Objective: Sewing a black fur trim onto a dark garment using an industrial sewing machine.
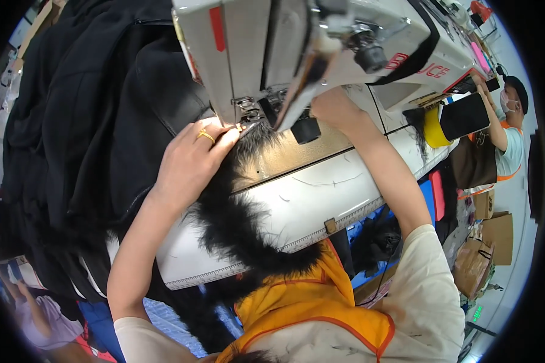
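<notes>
My left hand (191,158), with a gold ring on one finger, is beside the needle area of a white sewing machine (203,66). Its thumb and fingertips press together on the edge of a fluffy black fur trim (233,233), next to the black garment (85,115). From there the trim hangs over the table's front edge onto my lap. To the right of the needle, my right hand (336,110) reaches in behind a part of the machine head. Its fingers are hidden there, so what they touch does not show.
A ruler strip (303,242) runs along the front edge of the white table (309,196). A phone (464,117) leans by a yellow roll (433,127) at the right. A masked co-worker (510,142) stands beyond; another person (45,317) is at lower left. Cardboard boxes (496,236) stand right.
</notes>
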`<move>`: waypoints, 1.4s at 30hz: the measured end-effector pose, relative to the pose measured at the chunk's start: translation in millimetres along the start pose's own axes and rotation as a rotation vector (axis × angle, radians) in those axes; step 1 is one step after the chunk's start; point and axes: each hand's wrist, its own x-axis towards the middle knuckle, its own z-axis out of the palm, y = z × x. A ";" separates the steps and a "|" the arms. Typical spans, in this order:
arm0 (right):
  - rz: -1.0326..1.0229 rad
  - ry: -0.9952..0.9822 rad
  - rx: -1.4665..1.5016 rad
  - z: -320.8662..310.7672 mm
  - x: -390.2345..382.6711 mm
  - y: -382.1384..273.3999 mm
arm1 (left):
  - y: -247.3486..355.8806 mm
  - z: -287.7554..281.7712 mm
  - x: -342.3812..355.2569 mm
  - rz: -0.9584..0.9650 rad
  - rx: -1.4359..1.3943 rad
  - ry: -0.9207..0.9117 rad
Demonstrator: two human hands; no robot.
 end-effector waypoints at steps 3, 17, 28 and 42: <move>-0.138 -0.111 -0.133 -1.5 -8.4 11.4 | -12.0 -3.4 3.0 0.028 -0.029 -0.017; -0.136 -0.077 0.038 -6.5 -1.4 -55.5 | 4.9 -4.8 -6.4 0.042 0.139 0.007; -0.038 -0.113 0.089 -32.4 -5.5 -42.7 | -5.5 -9.3 -4.5 0.005 -0.018 -0.030; -0.104 -0.169 0.029 -27.2 -1.5 -35.7 | -6.9 -3.9 0.5 0.049 0.102 0.008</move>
